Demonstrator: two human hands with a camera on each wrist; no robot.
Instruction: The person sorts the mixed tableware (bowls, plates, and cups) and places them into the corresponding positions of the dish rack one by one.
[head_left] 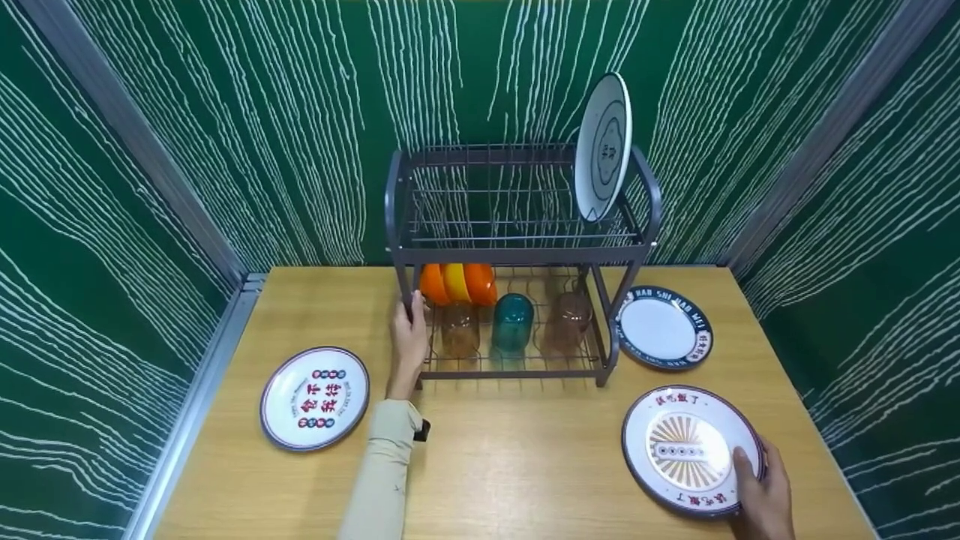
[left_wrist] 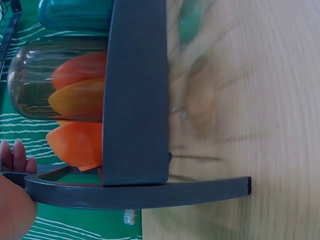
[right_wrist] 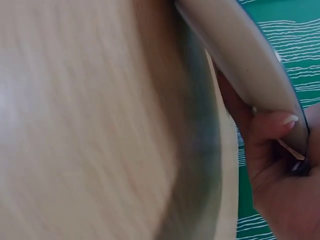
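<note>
My left hand [head_left: 409,337] grips the left leg of a dark two-tier dish rack [head_left: 521,256]; in the left wrist view, fingertips [left_wrist: 19,156] show past that rack leg [left_wrist: 140,196]. Between my right thumb and fingers is the right rim of a white plate [head_left: 660,416] with a sunburst pattern and red characters. The right wrist view shows the plate's pale underside [right_wrist: 245,55], my right hand [right_wrist: 280,170] curled at its edge. Another white plate [head_left: 604,142] stands on edge in the upper tier, at the right end.
On the lower tier sit orange and yellow bowls [head_left: 456,284], an amber glass [head_left: 460,334], a teal glass [head_left: 513,322] and a brownish glass [head_left: 571,319]. A plate with red characters [head_left: 315,397] lies left of the rack, a dark-rimmed plate [head_left: 664,328] right. Green walls surround the table.
</note>
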